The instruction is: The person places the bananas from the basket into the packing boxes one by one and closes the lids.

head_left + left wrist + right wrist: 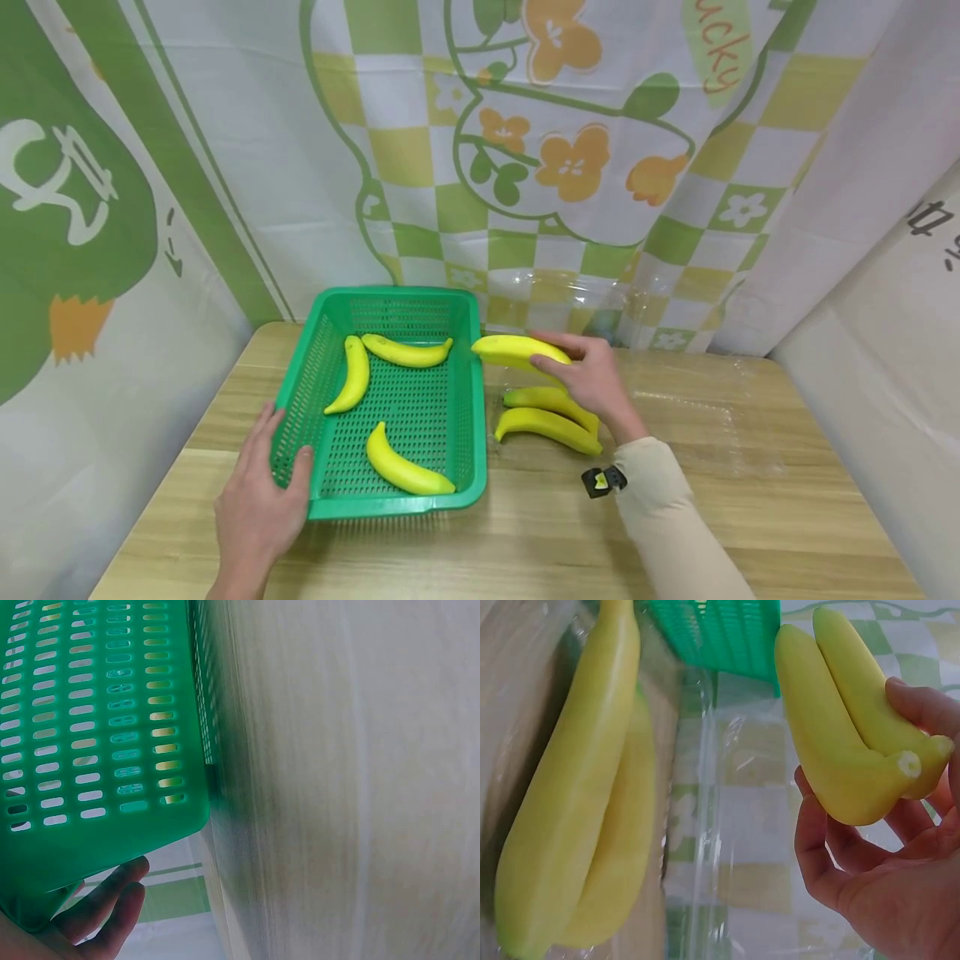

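My left hand (258, 504) grips the left rim of a green perforated basket (375, 507), thumb over the inside and fingers along the outer wall. Inside lie three yellow bananas: one by the left wall (352, 375), one along the back (408, 353), one near the front (405, 465). Just off the basket's right rim, my right hand (596, 379) holds two bananas (832, 727) side by side between thumb and fingers; the head view shows mainly one. Below that hand, two more bananas (551, 427) lie side by side on clear plastic.
Clear plastic packaging (690, 417) spreads over the right part of the wooden table (525, 550) and up against the patterned cloth (420, 167) behind. White cloth walls stand at both sides. A small black device (602, 481) sits at the right wrist.
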Available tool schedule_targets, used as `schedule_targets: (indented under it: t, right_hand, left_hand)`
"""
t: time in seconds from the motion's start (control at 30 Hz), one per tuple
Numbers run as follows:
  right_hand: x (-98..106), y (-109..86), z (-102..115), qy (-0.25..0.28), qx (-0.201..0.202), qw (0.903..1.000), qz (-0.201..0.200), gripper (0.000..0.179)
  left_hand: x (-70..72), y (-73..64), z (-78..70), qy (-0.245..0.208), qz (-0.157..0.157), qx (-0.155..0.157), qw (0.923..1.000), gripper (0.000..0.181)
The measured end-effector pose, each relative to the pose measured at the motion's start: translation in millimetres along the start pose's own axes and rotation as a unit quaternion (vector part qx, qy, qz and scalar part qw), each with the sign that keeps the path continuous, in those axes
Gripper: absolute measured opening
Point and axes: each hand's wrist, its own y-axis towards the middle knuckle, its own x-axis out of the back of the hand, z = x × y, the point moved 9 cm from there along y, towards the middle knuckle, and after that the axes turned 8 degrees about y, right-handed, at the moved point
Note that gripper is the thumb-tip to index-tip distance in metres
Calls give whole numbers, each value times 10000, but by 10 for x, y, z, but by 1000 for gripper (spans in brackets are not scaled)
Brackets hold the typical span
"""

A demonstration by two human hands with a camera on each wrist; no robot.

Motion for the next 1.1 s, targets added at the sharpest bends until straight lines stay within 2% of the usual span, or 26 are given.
schedule_targets:
  t: [0.3,0.57,0.73,0.93,1.1]
  right_hand:
    - [94,-101,-251,-253,-185,9995,-5,40]
    - [105,-188,-520,-677,-436,9967,81,40]
    - [92,-236,-644,-727,-516,9960,81,40]
    - [67,-275,-717,-639,-481,9968,13,38]
    - [63,-303,-739,-769,-418,9962,-53,40]
  left_hand:
    - [-7,3,11,-9,36,30,10000,65]
    - [-4,4,-1,-24,1,-1,10000,65]
    - [-1,5,-11,-50,-15,-8,10000,65]
    - [-2,6,-4,-24,9,-2,10000,65]
    - [-9,5,7,-23,24,16,10000,65]
